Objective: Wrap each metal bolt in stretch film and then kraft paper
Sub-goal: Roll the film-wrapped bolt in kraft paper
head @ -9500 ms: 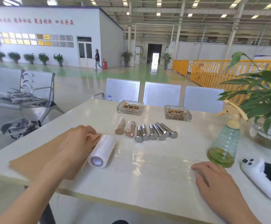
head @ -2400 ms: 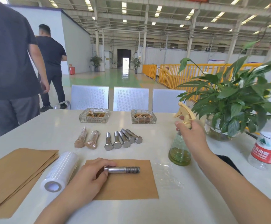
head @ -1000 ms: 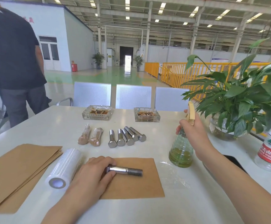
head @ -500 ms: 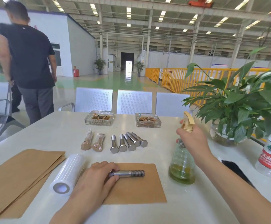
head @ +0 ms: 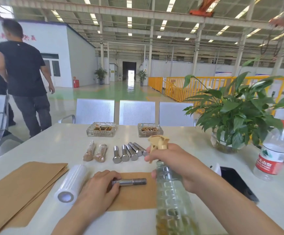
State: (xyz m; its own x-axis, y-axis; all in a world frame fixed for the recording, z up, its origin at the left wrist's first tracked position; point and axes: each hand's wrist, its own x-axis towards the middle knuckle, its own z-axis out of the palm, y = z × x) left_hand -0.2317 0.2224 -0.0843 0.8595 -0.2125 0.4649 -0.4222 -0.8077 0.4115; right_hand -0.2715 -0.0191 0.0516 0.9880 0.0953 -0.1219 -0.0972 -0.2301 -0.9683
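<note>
While left hand (head: 97, 189) pinches threaded steel bolt (head: 131, 181) (kraft sheet (head: 134, 197) beneath)

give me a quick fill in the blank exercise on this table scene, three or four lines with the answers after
1. The left hand holds a bolt that lies on a sheet of ____ paper.
2. The right hand grips a ____ bottle, tilted over the table.
3. Beside the row of bare bolts lie ____ bolts already wrapped.
4. The roll of film lies between the stack of paper and the ____ hand.

Missing words: brown; spray; two; left
</note>
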